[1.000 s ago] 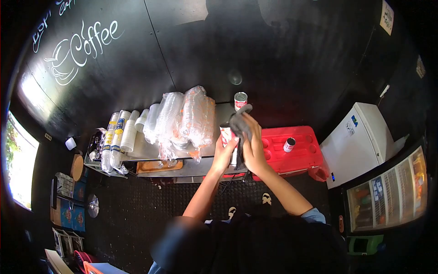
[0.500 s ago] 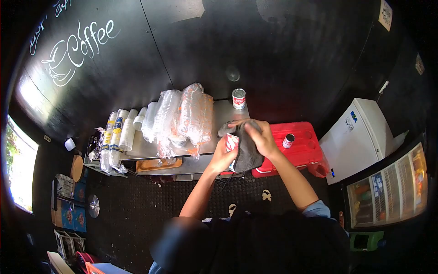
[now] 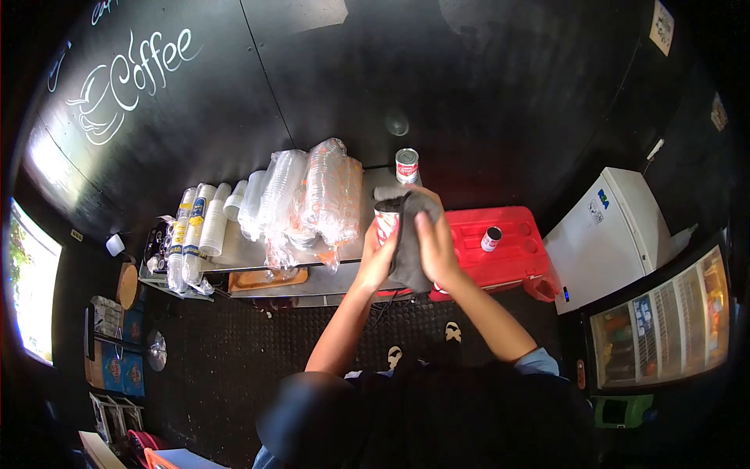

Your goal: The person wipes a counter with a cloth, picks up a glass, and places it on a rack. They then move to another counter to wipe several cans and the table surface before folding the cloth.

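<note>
A red-and-white can (image 3: 386, 224) is upright in the grip of my left hand (image 3: 376, 267), in front of my body. My right hand (image 3: 439, 252) is closed on a dark grey cloth (image 3: 407, 264), pressing it against the can's right side and over part of its rim. The cloth hides much of the can. Beyond my hands, a similar can (image 3: 407, 167) stands on the steel table (image 3: 376, 186). To the right, a small can with a dark top (image 3: 491, 239) sits on the lid of a red cooler (image 3: 508, 264).
Plastic-wrapped stacks of clear cups (image 3: 326, 195) and sleeves of white cups (image 3: 215, 223) cover the table's left side. A wooden tray (image 3: 266, 280) lies on the shelf below. At right are a white freezer (image 3: 601, 234) and a glass-door fridge (image 3: 664, 320).
My right hand has turned and slid the cloth down along the can's side, so more of the can and its rim show. My left hand keeps its hold.
</note>
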Motion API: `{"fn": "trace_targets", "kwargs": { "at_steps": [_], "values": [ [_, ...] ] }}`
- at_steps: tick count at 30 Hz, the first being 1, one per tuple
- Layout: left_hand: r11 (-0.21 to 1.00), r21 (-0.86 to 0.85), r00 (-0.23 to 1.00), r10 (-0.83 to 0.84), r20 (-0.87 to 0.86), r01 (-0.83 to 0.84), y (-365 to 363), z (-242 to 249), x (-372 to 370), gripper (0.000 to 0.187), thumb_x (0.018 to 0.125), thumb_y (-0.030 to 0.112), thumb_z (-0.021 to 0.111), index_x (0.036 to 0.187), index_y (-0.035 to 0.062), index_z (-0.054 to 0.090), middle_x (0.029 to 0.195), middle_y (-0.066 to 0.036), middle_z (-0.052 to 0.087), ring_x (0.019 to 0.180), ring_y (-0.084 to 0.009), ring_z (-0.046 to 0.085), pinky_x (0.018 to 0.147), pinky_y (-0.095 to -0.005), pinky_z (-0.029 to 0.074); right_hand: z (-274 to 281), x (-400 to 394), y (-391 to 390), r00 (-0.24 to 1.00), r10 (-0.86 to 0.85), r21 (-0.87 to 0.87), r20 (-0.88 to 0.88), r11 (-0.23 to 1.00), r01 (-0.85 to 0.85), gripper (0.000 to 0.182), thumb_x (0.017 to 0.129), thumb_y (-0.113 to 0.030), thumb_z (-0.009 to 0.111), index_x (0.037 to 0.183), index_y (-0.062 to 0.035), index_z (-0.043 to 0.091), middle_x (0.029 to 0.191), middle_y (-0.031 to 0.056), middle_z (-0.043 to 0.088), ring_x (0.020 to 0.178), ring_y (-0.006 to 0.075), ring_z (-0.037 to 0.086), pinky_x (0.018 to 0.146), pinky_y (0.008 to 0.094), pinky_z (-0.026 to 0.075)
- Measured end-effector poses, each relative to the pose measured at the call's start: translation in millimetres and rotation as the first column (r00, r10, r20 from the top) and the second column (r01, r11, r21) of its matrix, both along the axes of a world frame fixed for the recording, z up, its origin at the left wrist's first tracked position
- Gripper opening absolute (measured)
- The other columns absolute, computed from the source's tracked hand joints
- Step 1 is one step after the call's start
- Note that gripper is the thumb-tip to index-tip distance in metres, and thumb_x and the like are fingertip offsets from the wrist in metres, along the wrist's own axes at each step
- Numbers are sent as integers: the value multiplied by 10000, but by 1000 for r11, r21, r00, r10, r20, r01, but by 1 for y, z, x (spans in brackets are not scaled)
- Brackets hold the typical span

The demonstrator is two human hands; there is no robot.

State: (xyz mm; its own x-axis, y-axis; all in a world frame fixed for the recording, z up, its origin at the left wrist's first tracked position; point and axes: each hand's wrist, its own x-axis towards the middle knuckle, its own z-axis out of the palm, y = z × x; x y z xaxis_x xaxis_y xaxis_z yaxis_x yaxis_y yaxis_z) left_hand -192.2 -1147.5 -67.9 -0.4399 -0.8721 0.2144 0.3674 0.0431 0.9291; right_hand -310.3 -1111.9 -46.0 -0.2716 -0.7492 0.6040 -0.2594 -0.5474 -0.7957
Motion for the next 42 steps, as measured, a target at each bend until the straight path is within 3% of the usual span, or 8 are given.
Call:
{"fn": "trace_targets", "kwargs": {
  "at_steps": [4,7,10,18,24,30,32,42],
  "values": [
    [985,-115,989,139,53,-132,0,2,4,413,881,117,542,1253,-13,418,1134,-71,550,1045,-139,511,939,-299,392,-1,13,14,952,-139,-231,-272,970,75,534,896,-84,444,1391,29,280,1434,225,293,1336,312,302,1093,405,229],
    [974,-67,976,215,-31,-217,9,10,-6,448,833,132,626,1211,-11,431,1083,-83,553,1014,-145,516,920,-293,399,-8,11,3,902,-31,205,432,977,-64,378,956,-215,426,1225,42,498,1141,148,604,1077,204,564,956,317,404],
    [941,-91,944,318,-91,-326,3,2,-22,532,772,163,710,1191,-10,432,1100,-99,539,1007,-169,520,903,-302,406,-29,13,-13,339,103,54,935,904,-424,346,949,-328,460,1129,-47,552,1057,92,625,964,192,609,844,347,492],
    [776,-476,898,434,-72,-413,-21,-27,-13,834,613,214,828,1263,-11,357,1142,-161,526,1062,-255,538,933,-376,409,-74,-1,-21,93,341,-175,935,677,-715,381,954,-311,413,1220,-50,492,1195,85,569,1064,198,569,967,368,447],
    [830,-406,922,371,-109,-382,-20,-34,-5,817,652,222,825,1275,-9,352,1177,-125,501,1070,-211,524,931,-357,412,-96,-7,-10,595,240,230,767,763,-604,357,960,-302,425,1239,-86,478,1219,64,553,1114,196,537,960,360,429],
    [826,-480,933,358,39,-297,-17,-31,2,816,645,221,828,1269,-11,356,1174,-123,503,1074,-206,521,937,-355,411,-93,-18,-1,366,-7,241,931,764,-598,278,945,-236,452,1111,-38,554,1014,62,624,804,174,610,731,293,502],
    [809,-503,924,379,50,-304,-29,-45,6,796,645,198,824,1261,-17,369,1151,-119,521,1061,-205,531,932,-352,419,-101,-33,1,919,64,452,390,856,-251,235,938,-167,463,1079,-11,567,957,22,617,755,131,585,663,271,479],
    [756,-643,886,373,276,-118,-10,-53,4,819,509,177,852,1203,-15,459,1125,-194,535,1050,-365,544,901,-411,444,-28,-14,-3,997,45,265,-68,964,-26,363,818,-204,683,1078,26,578,962,135,647,875,177,624,767,320,479]
  ]
}}
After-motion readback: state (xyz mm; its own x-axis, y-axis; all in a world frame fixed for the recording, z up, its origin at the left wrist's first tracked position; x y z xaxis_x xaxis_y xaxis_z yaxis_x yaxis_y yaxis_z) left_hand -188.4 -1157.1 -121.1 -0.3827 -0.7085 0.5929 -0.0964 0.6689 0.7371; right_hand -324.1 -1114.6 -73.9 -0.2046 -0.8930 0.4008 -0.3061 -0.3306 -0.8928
